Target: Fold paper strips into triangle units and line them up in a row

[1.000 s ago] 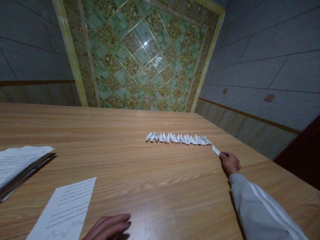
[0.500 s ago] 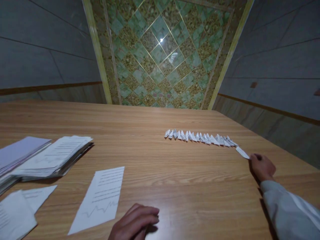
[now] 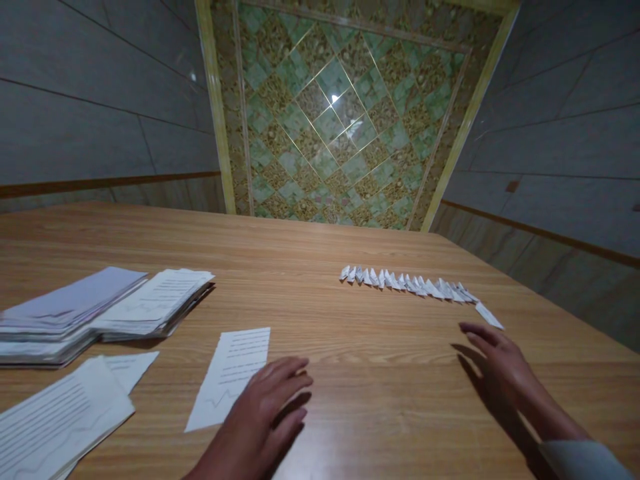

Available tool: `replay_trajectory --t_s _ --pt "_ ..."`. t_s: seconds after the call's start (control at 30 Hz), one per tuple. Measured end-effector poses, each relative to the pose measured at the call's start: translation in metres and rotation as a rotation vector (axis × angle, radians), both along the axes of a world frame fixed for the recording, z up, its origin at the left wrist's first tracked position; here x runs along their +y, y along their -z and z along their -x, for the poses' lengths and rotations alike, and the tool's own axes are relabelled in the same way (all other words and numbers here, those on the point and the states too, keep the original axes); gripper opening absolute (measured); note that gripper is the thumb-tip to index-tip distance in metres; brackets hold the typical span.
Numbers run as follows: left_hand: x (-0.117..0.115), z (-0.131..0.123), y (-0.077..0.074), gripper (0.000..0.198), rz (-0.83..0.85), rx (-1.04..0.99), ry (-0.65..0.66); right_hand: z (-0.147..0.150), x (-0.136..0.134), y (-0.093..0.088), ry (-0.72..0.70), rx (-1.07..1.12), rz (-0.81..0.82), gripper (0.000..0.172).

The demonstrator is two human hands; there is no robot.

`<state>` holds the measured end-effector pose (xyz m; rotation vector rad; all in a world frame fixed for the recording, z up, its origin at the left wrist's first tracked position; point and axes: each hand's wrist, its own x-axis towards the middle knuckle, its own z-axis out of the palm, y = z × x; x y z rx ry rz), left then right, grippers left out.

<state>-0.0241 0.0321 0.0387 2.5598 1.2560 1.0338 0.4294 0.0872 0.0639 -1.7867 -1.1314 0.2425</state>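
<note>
My left hand (image 3: 270, 407) is over the near middle of the table, fingers apart and holding nothing. It partly covers a single sheet of paper (image 3: 235, 367) that bears printed lines and a jagged line. Above the tabletop on the right, my right hand (image 3: 495, 353) is open and empty, its shadow falling beside it. Just beyond its fingers lies a flat folded paper strip (image 3: 489, 315), at the right end of a row of small folded papers (image 3: 400, 283). Several of these stand close together in a line.
At the left is a thick stack of printed sheets (image 3: 157, 297) beside a stack topped with lilac paper (image 3: 75, 293). Nearer me lie loose lined sheets (image 3: 65, 413). The wooden table (image 3: 350, 347) reaches toward a patterned tile wall panel (image 3: 330, 133).
My right hand has let go of the folded paper strip and drawn back toward me and left. My left hand has moved forward, opening its fingers beside the single sheet. The view has shifted slightly.
</note>
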Motion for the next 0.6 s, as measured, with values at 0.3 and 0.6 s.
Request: replay_trajectory --t_s 0.3,0.6 --pt "0.010 0.102 0.035 0.062 -0.104 0.338 -0.242 0.174 -0.074 -0.004 -0.949 0.250 0.181 0.013" --pt "0.006 0.056 0.010 0.039 -0.215 0.167 -0.200 0.201 -0.077 0.028 -1.079 -0.143 0.066 0.040"
